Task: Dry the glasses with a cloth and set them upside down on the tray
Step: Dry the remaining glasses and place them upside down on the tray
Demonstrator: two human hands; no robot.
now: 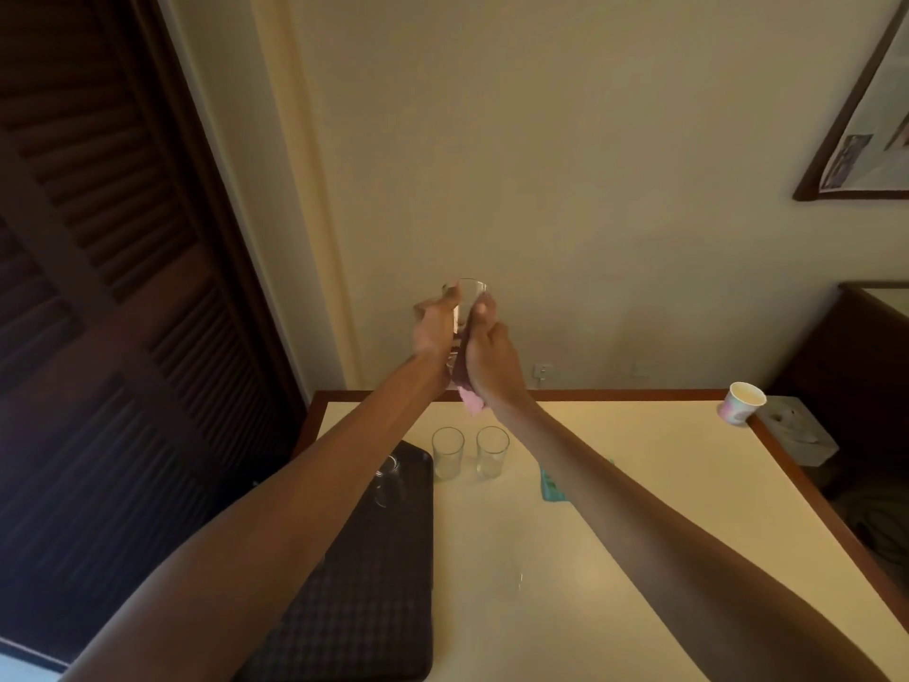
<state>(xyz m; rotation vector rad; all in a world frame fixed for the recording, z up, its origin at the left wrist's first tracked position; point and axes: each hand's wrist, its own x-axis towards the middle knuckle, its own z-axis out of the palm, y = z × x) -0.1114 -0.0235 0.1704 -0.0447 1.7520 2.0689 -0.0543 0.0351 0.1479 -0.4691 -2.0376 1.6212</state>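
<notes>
Held glass [469,300] is raised in the air above the far edge of the table [615,484], well apart from the tray [354,583].

Left hand [433,327] — fingers curled round the glass wall. Right hand [492,356] — fingers closed on the pink cloth [471,405], which is pressed to the glass.

A tray glass [388,479] is partly hidden by the left forearm; its orientation cannot be told. A first upright glass [447,452] is stood just beside the tray, a second upright glass [492,451] near it.

Risk, as judged: if the wall is wet, the glass may be twisted out of the left grip by the wiping. A drop from this height would likely break it, perhaps onto the upright two.
</notes>
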